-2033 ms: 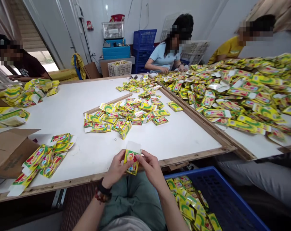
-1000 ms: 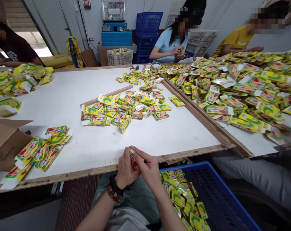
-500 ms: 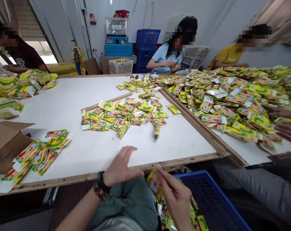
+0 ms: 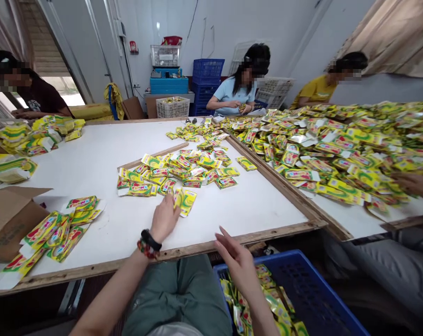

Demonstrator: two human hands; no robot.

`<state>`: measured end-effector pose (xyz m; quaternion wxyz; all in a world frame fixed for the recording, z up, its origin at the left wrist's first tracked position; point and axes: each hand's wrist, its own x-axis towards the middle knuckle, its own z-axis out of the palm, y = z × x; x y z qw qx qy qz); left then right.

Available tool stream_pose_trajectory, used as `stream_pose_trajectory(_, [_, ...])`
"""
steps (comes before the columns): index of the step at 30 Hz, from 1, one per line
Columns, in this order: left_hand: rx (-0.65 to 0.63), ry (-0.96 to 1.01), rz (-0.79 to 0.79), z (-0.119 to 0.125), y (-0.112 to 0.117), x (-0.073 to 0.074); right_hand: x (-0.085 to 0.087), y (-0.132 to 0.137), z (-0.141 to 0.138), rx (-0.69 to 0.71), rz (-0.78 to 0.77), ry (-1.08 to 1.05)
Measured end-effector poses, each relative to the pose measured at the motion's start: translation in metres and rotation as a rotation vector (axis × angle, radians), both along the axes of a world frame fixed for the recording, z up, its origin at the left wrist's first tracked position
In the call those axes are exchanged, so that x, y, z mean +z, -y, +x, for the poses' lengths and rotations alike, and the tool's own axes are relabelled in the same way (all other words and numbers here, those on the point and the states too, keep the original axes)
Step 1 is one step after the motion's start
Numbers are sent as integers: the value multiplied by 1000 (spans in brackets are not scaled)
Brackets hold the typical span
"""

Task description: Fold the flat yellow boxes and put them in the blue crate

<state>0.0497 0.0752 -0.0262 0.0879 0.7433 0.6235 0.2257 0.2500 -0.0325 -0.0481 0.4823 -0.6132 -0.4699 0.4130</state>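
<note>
My left hand (image 4: 165, 216) reaches out over the white table (image 4: 92, 163) and its fingers close on a flat yellow-green carton (image 4: 185, 200) at the near edge of a loose pile of cartons (image 4: 183, 168). My right hand (image 4: 236, 259) hovers open and empty, fingers spread, above the blue crate (image 4: 313, 294) by my right knee. That crate holds folded yellow cartons (image 4: 253, 303).
A brown cardboard box (image 4: 8, 219) and a fan of flat cartons (image 4: 53, 231) lie at the near left. A second table (image 4: 355, 214) on the right is heaped with cartons. Three other people sit around the tables; a person's hand (image 4: 412, 182) rests at the right.
My hands held and folded one carton. My right hand then carried it down to the blue crate and now shows empty. My left hand moved forward to a new carton on the table.
</note>
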Motion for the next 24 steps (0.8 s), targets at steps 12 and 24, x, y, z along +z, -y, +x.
stream_pose_trajectory(12, [-210,354,163,21,91,-48,-13,-68,-55,-63,-106,37])
stream_pose_trajectory(24, [-98,509,34,19,83,-17,6,-18,-54,-70,250,-130])
